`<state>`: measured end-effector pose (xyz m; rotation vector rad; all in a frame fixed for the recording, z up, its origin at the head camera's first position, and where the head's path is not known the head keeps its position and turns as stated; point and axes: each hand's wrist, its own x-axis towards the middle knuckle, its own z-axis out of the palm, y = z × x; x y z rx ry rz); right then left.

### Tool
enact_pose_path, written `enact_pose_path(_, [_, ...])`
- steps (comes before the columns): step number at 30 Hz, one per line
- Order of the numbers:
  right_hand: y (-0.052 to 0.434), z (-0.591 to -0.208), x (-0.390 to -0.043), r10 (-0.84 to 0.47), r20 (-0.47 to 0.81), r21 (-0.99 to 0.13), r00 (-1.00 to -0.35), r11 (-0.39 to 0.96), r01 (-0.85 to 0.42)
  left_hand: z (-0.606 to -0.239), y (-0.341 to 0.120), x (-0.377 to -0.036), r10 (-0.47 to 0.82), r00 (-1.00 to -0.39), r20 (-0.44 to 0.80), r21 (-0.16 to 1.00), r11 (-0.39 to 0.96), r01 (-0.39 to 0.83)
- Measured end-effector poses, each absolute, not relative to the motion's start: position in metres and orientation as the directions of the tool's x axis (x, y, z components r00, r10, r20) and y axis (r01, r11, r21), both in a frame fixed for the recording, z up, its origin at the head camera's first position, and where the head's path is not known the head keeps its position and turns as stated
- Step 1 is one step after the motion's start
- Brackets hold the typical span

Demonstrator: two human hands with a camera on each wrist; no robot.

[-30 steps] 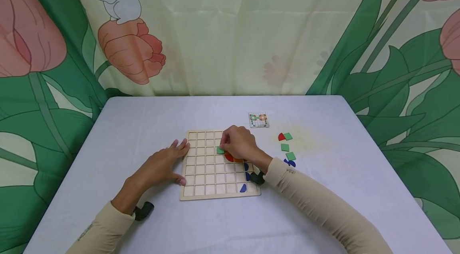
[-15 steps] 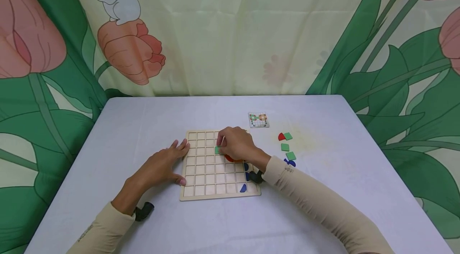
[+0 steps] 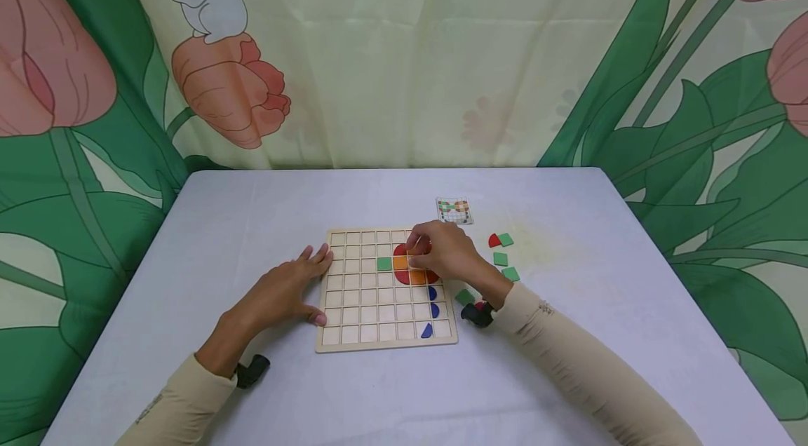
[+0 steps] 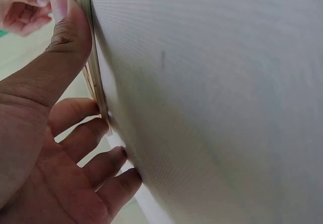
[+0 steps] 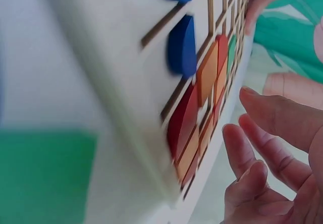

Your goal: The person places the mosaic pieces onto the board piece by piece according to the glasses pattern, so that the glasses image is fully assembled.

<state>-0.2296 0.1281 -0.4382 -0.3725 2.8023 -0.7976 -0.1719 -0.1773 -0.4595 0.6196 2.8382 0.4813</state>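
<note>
A wooden grid board (image 3: 372,316) lies on the white table. My left hand (image 3: 284,292) rests against its left edge, the thumb (image 4: 70,37) and fingers spread along the rim. Over the board's upper right, my right hand (image 3: 448,249) hovers, its thumb and fingers apart with nothing between them in the right wrist view. Just left of it, a green square (image 3: 384,264) sits in a cell beside an orange square (image 3: 400,262). Rounded red pieces (image 3: 402,278) surround the orange squares, partly hidden by that hand. Blue pieces (image 3: 427,330) lie down the board's right side.
Beyond the board is a small pattern card (image 3: 454,210). To the right lie loose green squares (image 3: 501,259) and a red rounded piece (image 3: 494,240). Another green square (image 3: 465,296) lies by the right wrist camera (image 3: 477,315).
My right hand has let go of the green square, left in its cell, and moved right, uncovering red and orange pieces. My left hand has stayed in place.
</note>
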Motion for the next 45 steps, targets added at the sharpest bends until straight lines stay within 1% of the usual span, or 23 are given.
enact_pose_path(9, [0.161, -0.435, -0.226, -0.231, -0.118, -0.535, -0.966, 0.834, -0.135, -0.461, -0.178, -0.172, 0.432, -0.893, -0.127, 0.359, 0.859, 0.365])
enact_pose_path(20, [0.202, -0.435, -0.236, -0.169, -0.092, -0.535, -0.981, 0.84, -0.094, -0.461, -0.179, -0.173, 0.433, -0.894, -0.119, 0.359, 0.858, 0.368])
enact_pose_path(26, [0.227, -0.437, -0.244, -0.122, -0.122, -0.545, -0.985, 0.838, -0.036, -0.462, -0.179, -0.173, 0.432, -0.893, -0.124, 0.36, 0.859, 0.365])
enact_pose_path(31, [0.249, -0.442, -0.249, -0.095, -0.129, -0.53, -0.987, 0.848, -0.012, -0.462, -0.179, -0.174, 0.425, -0.896, -0.133, 0.356, 0.864, 0.357])
enact_pose_path(38, [0.268, -0.445, -0.253, -0.091, -0.135, -0.518, -0.987, 0.856, -0.008, -0.461, -0.179, -0.175, 0.417, -0.898, -0.139, 0.353, 0.868, 0.349])
enact_pose_path(45, [0.271, -0.45, -0.257, -0.096, -0.145, -0.509, -0.985, 0.861, -0.009, -0.461, -0.179, -0.174, 0.421, -0.896, -0.142, 0.353, 0.867, 0.352])
